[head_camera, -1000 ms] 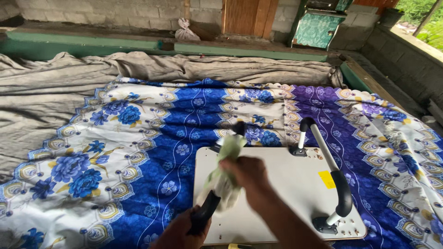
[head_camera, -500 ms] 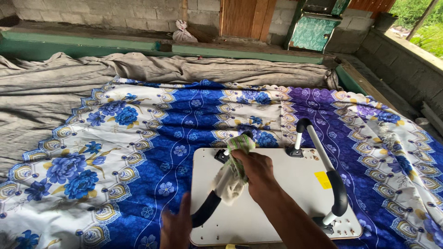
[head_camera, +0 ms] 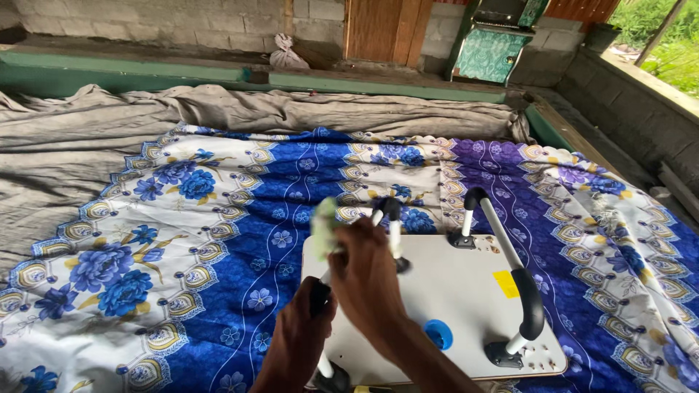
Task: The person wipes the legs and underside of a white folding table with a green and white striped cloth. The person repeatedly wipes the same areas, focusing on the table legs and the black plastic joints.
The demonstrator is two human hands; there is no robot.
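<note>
Fingers of the right hand [head_camera: 368, 280] curl around a pale green cloth [head_camera: 325, 222], pressing it against the raised left leg [head_camera: 387, 218] of an upturned white folding lap table [head_camera: 451, 291] at lower centre. Just below, the left hand [head_camera: 298, 342] grips that leg's black padded section [head_camera: 319, 297], fingers wrapped tight. Right of them, the table's other leg [head_camera: 510, 266] stands upright. Everything lies on a blue floral bedsheet [head_camera: 218, 218].

left hand [head_camera: 295, 338] grips the black-padded leg [head_camera: 320, 297] of an upturned white folding table [head_camera: 459, 291] while right hand [head_camera: 368, 280] rubs it with a cloth [head_camera: 322, 222].
</note>
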